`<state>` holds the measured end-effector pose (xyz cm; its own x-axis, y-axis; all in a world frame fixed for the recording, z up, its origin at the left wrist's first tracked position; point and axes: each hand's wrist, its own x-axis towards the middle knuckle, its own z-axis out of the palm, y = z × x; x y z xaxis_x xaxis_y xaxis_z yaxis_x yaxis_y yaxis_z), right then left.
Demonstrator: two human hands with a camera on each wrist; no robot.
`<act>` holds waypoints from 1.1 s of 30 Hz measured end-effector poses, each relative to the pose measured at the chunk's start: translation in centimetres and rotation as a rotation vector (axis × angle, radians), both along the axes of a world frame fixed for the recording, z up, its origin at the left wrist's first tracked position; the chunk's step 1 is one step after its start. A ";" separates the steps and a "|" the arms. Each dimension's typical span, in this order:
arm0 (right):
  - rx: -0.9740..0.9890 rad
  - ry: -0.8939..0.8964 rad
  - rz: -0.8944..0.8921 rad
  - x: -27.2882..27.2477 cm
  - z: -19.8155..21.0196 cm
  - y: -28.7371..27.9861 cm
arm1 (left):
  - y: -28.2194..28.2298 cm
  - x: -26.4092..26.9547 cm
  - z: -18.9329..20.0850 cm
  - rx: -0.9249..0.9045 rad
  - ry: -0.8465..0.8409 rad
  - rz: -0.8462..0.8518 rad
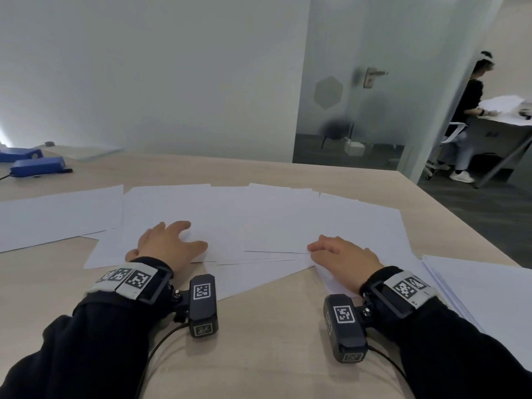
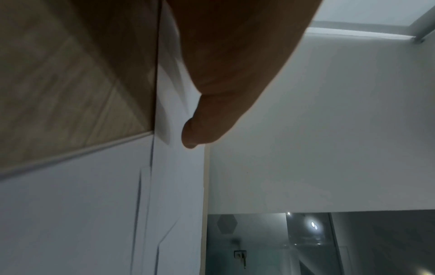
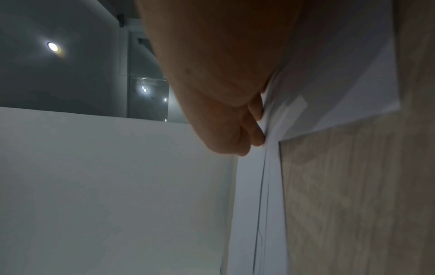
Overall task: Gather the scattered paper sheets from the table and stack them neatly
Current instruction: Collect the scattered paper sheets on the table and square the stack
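The table (image 1: pixel 273 326) carries the loose paper sheets (image 1: pixel 230 214), spread flat and overlapping beneath both hands and beyond the fingertips, with one sheet (image 1: pixel 57 220) lying outboard of the left hand. A partly squared stack (image 1: pixel 483 286) lies just outboard of the right wrist.

Handling estimate: the sheets are light, thin and limp, and slide readily over one another and over the smooth tabletop. They crease if pinched mid-sheet. Sweep them inward with flat palms, then take hold at the near edges or corners.

The left hand (image 1: pixel 169 243) rests palm-down on the sheets, fingers relaxed and extended, gripping nothing. The right hand (image 1: pixel 342 254) lies over a near corner of the overlapped sheets. The right wrist view shows its fingertips (image 3: pixel 255 130) bent against the paper edges; whether they pinch a sheet cannot be determined.

No containers are in view.
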<state>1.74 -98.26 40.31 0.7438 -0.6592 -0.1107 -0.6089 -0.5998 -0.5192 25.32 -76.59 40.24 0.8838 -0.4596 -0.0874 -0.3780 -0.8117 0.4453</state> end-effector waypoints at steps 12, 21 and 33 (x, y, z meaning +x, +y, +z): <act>0.158 -0.109 0.159 0.3 0.2 1.1 | -0.8 -1.6 -0.8 0.010 0.025 -0.283; 0.083 -0.127 0.082 0.7 0.0 1.7 | -1.6 -1.7 -0.2 0.091 0.070 -0.226; 0.094 -0.053 0.113 1.0 -0.1 2.0 | -1.4 -3.9 1.0 -0.091 0.165 -0.175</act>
<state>2.69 -96.23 40.23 0.8191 -0.5596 -0.1264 -0.5105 -0.6104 -0.6057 21.37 -78.02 41.28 0.7672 -0.6171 -0.1750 -0.4258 -0.6940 0.5806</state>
